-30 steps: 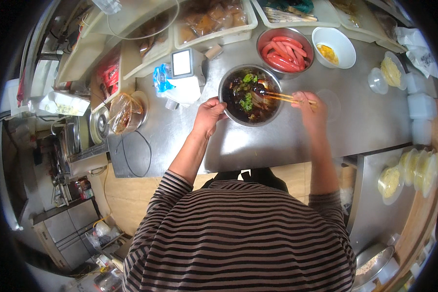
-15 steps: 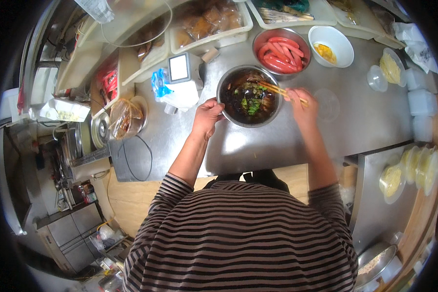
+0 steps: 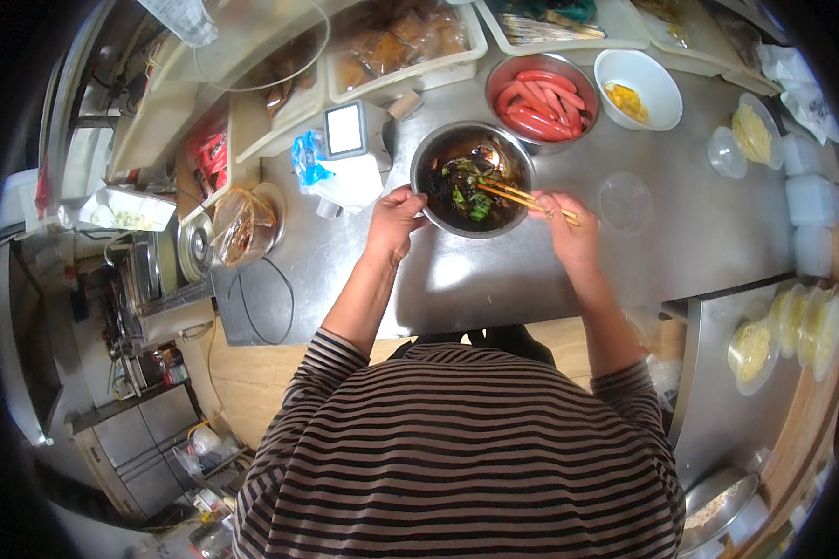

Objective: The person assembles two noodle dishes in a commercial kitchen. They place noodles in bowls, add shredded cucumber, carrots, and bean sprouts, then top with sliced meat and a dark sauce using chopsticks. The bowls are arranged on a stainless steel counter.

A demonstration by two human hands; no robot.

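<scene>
A round steel bowl [image 3: 421,216] sits on the metal counter in front of me, holding dark pieces of food with chopped green leaves [image 3: 481,205] in a brown sauce. My left hand [image 3: 399,220] grips its left rim, thumb over the edge. In my right hand [image 3: 571,227] is a pair of wooden chopsticks [image 3: 515,194], held closed, their tips down in the food near the bowl's middle. Just behind the bowl stands another steel bowl [image 3: 584,138] full of red sausages [image 3: 543,104].
A white bowl [image 3: 667,98] with yellow food is at the back right, a clear lid [image 3: 625,203] in front of it. A small device with a screen [image 3: 344,130] stands left of the bowl beside a white-and-blue bag [image 3: 345,184]. Tubs of packets [image 3: 396,47] line the back.
My right hand has moved slightly nearer and left, and the chopstick tips have gone from the bowl's far side to its middle. The food has shifted; the bowl has moved a little.
</scene>
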